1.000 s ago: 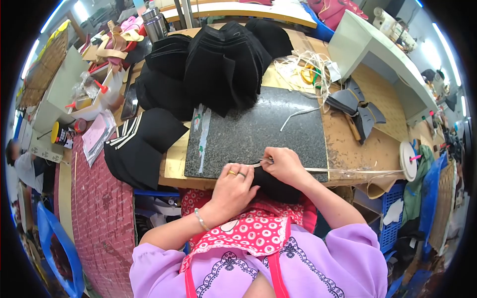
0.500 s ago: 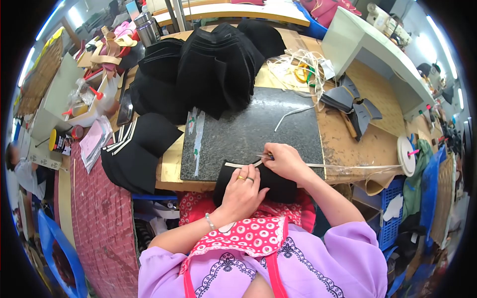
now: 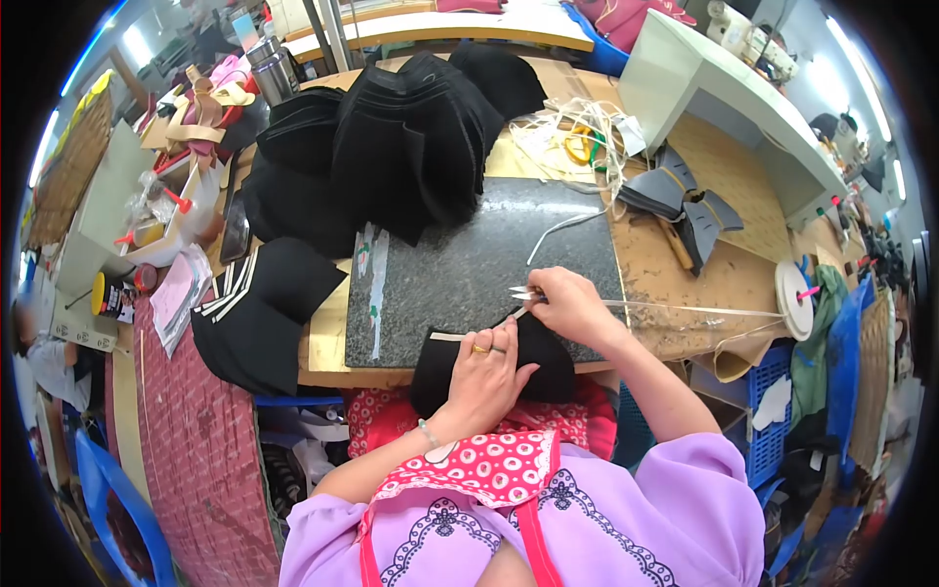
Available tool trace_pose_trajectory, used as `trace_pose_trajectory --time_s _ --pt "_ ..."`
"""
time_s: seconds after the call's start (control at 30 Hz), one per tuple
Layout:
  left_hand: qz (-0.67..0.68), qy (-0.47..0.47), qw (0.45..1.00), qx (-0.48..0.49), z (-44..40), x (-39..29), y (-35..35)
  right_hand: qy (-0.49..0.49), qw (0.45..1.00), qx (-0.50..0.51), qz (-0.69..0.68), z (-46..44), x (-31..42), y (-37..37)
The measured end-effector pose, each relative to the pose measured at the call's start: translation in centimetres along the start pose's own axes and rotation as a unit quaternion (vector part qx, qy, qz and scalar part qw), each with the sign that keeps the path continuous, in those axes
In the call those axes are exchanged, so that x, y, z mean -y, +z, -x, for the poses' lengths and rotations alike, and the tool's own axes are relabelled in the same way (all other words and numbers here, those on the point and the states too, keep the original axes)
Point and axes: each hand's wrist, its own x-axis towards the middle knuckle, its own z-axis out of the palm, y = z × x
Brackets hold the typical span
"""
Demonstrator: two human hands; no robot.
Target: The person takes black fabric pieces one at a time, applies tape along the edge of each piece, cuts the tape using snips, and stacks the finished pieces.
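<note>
My left hand [image 3: 486,370] lies with fingers stretched over a black fabric piece [image 3: 548,357] at the front edge of the dark stone slab [image 3: 469,259]. Its fingertips press a narrow white tape [image 3: 448,338] along the piece's upper edge. In my right hand [image 3: 567,303], just above and to the right, is a small pair of scissors [image 3: 525,294] with its blades apart, pointing left. The tape stretches from beneath that hand to a white reel [image 3: 794,301] on the right. Whether the right fingers also pinch the tape is hidden.
Stacked black pieces [image 3: 411,137] cover the back of the slab. More black pieces with white strips [image 3: 264,303] lie on the left. Tangled white cord [image 3: 558,137] and yellow-handled scissors [image 3: 579,147] lie behind, with grey cut pieces [image 3: 699,215] and a wooden-handled tool [image 3: 675,245] at right.
The scissor blades, barely visible before, now show spread apart beyond my right fingers. My left hand stays on the black piece. The whole view has shifted slightly.
</note>
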Motion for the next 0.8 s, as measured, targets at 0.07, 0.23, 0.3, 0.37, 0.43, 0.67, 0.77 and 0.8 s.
trace_pose_trajectory --time_s 0.07,0.23,0.3,0.37,0.43,0.67,0.77,0.8 --pt "-0.002 -0.005 1.0 0.007 -0.3 0.0 0.0 -0.008 1.0 -0.008 0.007 0.2 -0.5 1.2" --pt "-0.006 0.001 1.0 0.002 -0.8 0.1 -0.2 -0.036 0.981 -0.189 -0.034 1.8 -0.1 0.7" --pt "-0.006 0.002 1.0 0.001 -1.0 0.1 -0.3 -0.009 0.991 -0.13 -0.018 3.3 0.6 -0.2" --pt "-0.008 0.006 1.0 -0.002 -1.1 0.1 -0.3 0.019 0.997 -0.074 -0.002 4.2 1.1 -0.4" --pt "-0.01 0.01 1.0 -0.011 -1.2 0.1 -0.2 0.082 0.994 -0.006 0.071 4.5 1.6 -0.2" --pt "-0.001 0.011 1.0 -0.023 -1.3 0.0 -0.2 0.046 0.99 -0.094 0.097 3.9 1.5 2.6" --pt "-0.026 0.002 1.0 -0.001 -1.2 -0.1 -0.4 0.041 0.988 -0.124 0.086 3.6 1.8 2.8" --pt "-0.028 0.004 1.0 -0.003 -1.2 -0.1 -0.5 0.044 0.988 -0.128 0.078 3.6 1.8 2.9"
